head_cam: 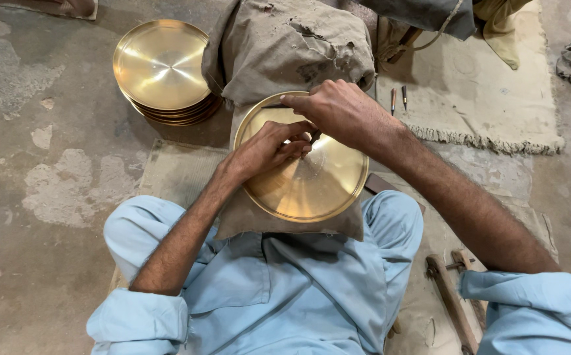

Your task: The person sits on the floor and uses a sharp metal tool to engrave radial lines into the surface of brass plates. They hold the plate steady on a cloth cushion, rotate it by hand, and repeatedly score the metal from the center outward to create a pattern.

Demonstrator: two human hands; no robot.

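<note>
Seated with knees spread, the person leans forward, both forearms bare below rolled pale-blue sleeves. The left hand (265,150) curls its fingers inward, fingertips bunched in a pinch. The right hand (334,112) arches just above and beyond that pinch, wrist bent, index finger stretched out toward the left, the other fingers folded down to meet the left fingertips. The two hands touch at the grip, the right forearm crossing in diagonally.

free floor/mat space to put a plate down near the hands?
Bare concrete floor left of the left hand, below the stack of brass plates. Open beige mat right of the two small tools. Crowded in the middle: both hands, the right hand included, on the brass plate against the cloth sack.
</note>
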